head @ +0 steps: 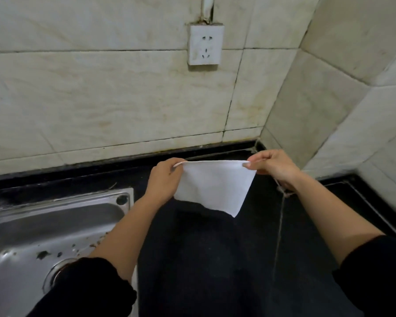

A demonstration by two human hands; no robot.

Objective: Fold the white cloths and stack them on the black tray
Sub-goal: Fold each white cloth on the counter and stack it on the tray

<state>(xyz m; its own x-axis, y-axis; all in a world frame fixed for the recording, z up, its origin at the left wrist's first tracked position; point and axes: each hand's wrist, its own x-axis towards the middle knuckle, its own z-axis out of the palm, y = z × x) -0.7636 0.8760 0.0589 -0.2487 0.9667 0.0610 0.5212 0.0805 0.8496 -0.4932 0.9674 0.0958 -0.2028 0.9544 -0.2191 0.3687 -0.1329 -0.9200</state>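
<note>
I am pinching the top left corner of the white cloth point(215, 184) between the thumb and fingers point(178, 166) of my left hand point(164, 179). I am pinching its top right corner between the thumb and curled fingers point(253, 163) of my right hand point(272, 167). Both hands are gripping only the corners, and the top edge is stretching level and taut between them.

The rest of the cloth is hanging down from that edge, narrowing to a loose point at the lower right. It is hanging over the black counter point(215, 266), near the back wall. I cannot tell whether its tip is touching the surface.

A thin string point(281, 209) is looping at my right wrist and trailing down toward me across the counter. My black sleeves point(89, 291) are covering both forearms only near the bottom edge of the view.

A steel sink point(32, 225) is sitting just beside the counter on my left, with my left arm reaching across its corner. Pale tiled walls point(101, 99) are rising behind and to the right, meeting in a corner, and a white socket point(205, 44) is sitting on the back wall above my hands.
</note>
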